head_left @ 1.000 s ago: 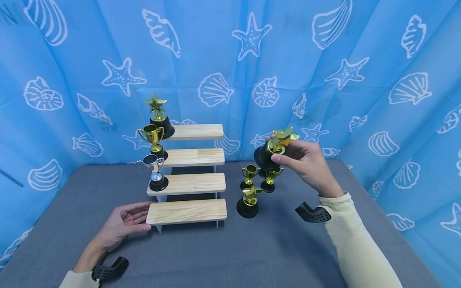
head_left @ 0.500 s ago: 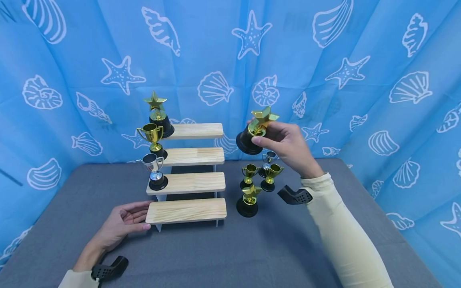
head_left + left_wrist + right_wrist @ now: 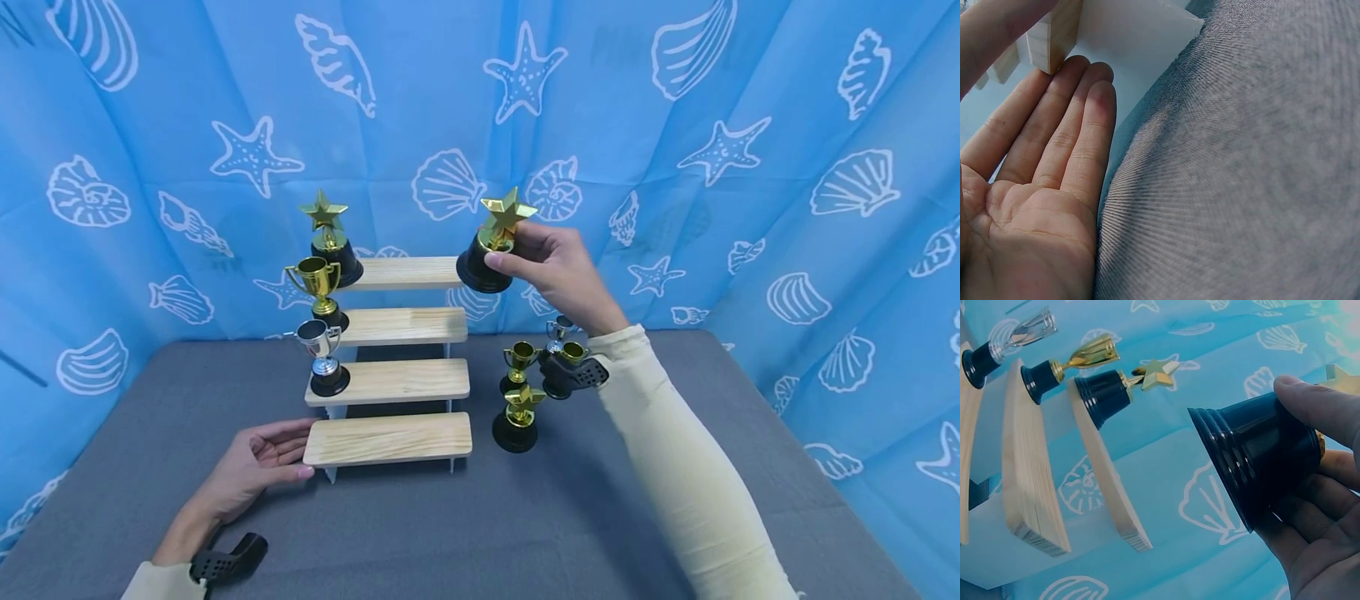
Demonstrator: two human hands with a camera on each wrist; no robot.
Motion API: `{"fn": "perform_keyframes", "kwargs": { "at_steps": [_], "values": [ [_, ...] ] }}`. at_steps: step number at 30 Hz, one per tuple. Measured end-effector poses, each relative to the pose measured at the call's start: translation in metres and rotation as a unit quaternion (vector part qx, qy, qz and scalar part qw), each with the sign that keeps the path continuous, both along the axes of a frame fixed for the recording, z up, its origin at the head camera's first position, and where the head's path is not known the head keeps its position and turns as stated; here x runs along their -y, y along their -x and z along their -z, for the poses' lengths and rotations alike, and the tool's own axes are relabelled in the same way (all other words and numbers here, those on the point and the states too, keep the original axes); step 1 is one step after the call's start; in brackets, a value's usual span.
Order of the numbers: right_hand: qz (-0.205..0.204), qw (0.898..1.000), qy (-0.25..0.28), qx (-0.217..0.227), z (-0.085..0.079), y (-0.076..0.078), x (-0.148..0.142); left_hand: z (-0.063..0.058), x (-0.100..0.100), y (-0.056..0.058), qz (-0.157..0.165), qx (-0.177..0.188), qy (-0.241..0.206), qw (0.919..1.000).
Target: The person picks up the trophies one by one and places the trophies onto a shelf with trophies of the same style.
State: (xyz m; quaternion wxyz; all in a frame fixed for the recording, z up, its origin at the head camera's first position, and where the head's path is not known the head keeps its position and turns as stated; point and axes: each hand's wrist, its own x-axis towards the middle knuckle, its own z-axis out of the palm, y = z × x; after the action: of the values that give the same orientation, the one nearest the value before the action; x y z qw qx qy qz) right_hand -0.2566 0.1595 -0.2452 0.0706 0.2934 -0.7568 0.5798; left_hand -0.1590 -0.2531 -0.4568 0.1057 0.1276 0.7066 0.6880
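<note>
Gripping a star trophy (image 3: 494, 242), the right hand (image 3: 561, 268) has swung toward the top shelf's (image 3: 412, 272) right edge, trophy unplaced, left hand (image 3: 242, 468) relaxed.

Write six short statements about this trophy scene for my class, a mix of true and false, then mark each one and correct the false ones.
1. The right hand holds a gold star trophy. True.
2. All three shelved trophies are stars. False: they are one shelved star, a gold cup and a silver cup.
3. The left hand is at the left end of the bottom shelf. True.
4. The held trophy rests on a shelf. False: the right wrist view shows it in the air, apart from the shelves.
5. On the grey table, another star trophy stands nearer the person than three cups. True.
6. The backdrop is plain. False: the blue curtain carries white shells and starfish.
</note>
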Motion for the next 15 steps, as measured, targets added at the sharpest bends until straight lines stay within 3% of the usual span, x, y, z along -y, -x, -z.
{"fn": "perform_keyframes", "kwargs": {
  "at_steps": [15],
  "values": [
    [-0.025,0.999,0.011,0.039,0.008,0.030,0.028,-0.003,-0.001,-0.001,-0.003,0.011,0.007,0.9999]
  ]
}}
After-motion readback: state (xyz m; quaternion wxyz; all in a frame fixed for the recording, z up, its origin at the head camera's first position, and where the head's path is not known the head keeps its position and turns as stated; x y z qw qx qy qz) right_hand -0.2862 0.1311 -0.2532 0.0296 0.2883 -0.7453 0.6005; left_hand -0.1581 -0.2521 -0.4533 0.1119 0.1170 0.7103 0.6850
